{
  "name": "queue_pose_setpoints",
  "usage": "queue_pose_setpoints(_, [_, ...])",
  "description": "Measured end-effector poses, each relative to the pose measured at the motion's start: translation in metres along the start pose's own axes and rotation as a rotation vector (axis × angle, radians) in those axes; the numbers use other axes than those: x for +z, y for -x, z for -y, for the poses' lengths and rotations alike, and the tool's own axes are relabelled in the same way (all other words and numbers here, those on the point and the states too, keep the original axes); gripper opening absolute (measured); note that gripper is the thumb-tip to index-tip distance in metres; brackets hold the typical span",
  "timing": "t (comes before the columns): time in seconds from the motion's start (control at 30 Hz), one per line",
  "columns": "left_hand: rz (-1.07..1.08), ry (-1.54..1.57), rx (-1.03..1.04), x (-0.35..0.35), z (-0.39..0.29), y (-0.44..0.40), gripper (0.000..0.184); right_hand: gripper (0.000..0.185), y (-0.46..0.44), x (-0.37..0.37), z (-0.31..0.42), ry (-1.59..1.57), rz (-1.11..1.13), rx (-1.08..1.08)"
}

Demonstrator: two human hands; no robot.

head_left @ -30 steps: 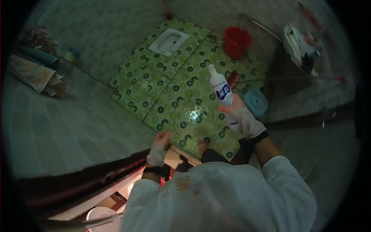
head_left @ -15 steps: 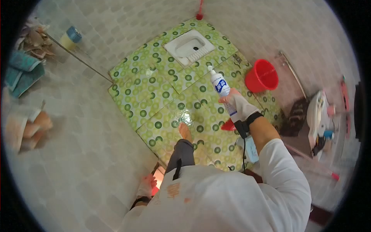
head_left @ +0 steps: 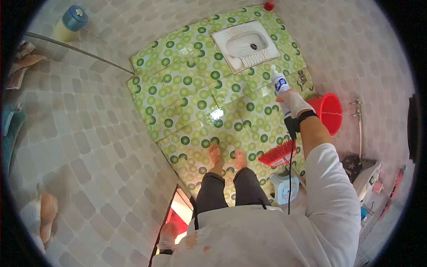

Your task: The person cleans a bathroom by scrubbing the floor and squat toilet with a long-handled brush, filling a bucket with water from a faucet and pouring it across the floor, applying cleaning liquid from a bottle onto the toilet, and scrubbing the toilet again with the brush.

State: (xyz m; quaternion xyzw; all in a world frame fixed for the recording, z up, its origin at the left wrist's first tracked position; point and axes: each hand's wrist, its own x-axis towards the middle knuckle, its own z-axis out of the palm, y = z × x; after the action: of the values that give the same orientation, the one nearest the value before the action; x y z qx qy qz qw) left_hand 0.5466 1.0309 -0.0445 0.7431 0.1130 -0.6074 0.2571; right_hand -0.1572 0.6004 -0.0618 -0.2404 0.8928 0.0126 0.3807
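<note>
My right hand [head_left: 294, 102], in a pale glove with part of the fingers bare, is wrapped round a white bottle [head_left: 280, 83] with a blue label. The bottle's nozzle points up and away, just below the white squat toilet [head_left: 247, 46]. A black strap and a dangling cable are at my right wrist. My left hand [head_left: 168, 233] hangs low by the lit doorway at the lower left; its fingers are too unclear to read. My bare feet stand on the green-circled floor [head_left: 200, 104].
A red bucket [head_left: 328, 114] stands right of the bottle. A red broom [head_left: 278, 154] and a light blue stool [head_left: 284, 188] are nearer, at the right. Cloths [head_left: 12, 129] and a blue-lidded container [head_left: 71, 23] are along the left wall. A shower pipe [head_left: 359, 127] runs up the right wall.
I have moved further into the room; the toilet and bucket appear closer. Both feet are now on the tiles. The bottle, still held in my right hand, has moved forward and right.
</note>
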Motion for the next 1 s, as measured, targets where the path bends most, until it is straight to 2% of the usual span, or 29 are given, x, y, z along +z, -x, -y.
queue_pose_setpoints(0.03, [0.004,-0.041,-0.001,0.007,-0.001,0.005,0.015,0.044,-0.001,-0.009,0.005,0.078,0.057,0.070])
queue_pose_setpoints(0.2, [0.040,-0.181,0.009,0.105,-0.022,0.049,0.022,0.041,-0.018,-0.018,0.033,0.263,0.068,-0.049])
queue_pose_setpoints(0.27, [0.121,-0.547,0.547,0.146,-0.024,0.070,0.021,0.039,-0.026,-0.034,0.048,0.098,0.107,-0.083])
queue_pose_setpoints(0.3, [0.015,0.007,0.057,0.154,-0.028,0.063,0.023,0.026,-0.038,-0.032,0.043,-0.052,0.121,-0.183])
queue_pose_setpoints(0.43, [-0.013,0.021,0.057,0.187,-0.031,0.083,0.023,0.025,-0.071,-0.056,0.032,-0.269,0.153,-0.202])
queue_pose_setpoints(0.5, [0.005,0.006,-0.017,0.195,-0.028,0.087,0.023,0.039,-0.093,-0.070,0.020,-0.084,0.078,-0.049])
queue_pose_setpoints(0.53, [0.010,0.004,-0.016,0.192,-0.020,0.081,0.023,0.039,-0.093,-0.077,0.019,-0.086,0.073,-0.049])
queue_pose_setpoints(0.6, [0.079,0.048,-0.042,0.187,0.001,0.065,0.024,0.042,-0.084,-0.095,0.019,0.385,0.039,-0.032])
queue_pose_setpoints(0.63, [0.013,-0.003,-0.043,0.207,-0.003,0.077,0.023,0.046,-0.066,-0.108,0.026,0.487,0.118,-0.046])
queue_pose_setpoints(0.7, [-0.019,-0.068,-0.033,0.233,-0.005,0.092,0.023,0.049,-0.085,-0.113,0.006,0.444,0.136,-0.025])
queue_pose_setpoints(0.77, [-0.057,-0.136,-0.020,0.231,-0.002,0.087,0.023,0.052,-0.109,-0.104,-0.012,0.330,0.131,0.016])
queue_pose_setpoints(0.83, [0.134,-0.012,-0.051,0.218,-0.001,0.070,0.020,0.048,-0.120,-0.110,-0.021,0.283,0.082,0.007])
queue_pose_setpoints(0.87, [0.132,-0.016,-0.049,0.222,-0.002,0.071,0.020,0.044,-0.121,-0.112,-0.023,0.239,0.032,-0.002])
queue_pose_setpoints(0.93, [-0.016,-0.056,0.012,0.239,-0.009,0.085,0.020,0.044,-0.156,-0.120,-0.037,0.158,0.031,0.048])
queue_pose_setpoints(1.0, [-0.058,-0.080,0.030,0.251,-0.018,0.095,0.020,0.045,-0.174,-0.127,-0.026,0.088,0.025,0.093])
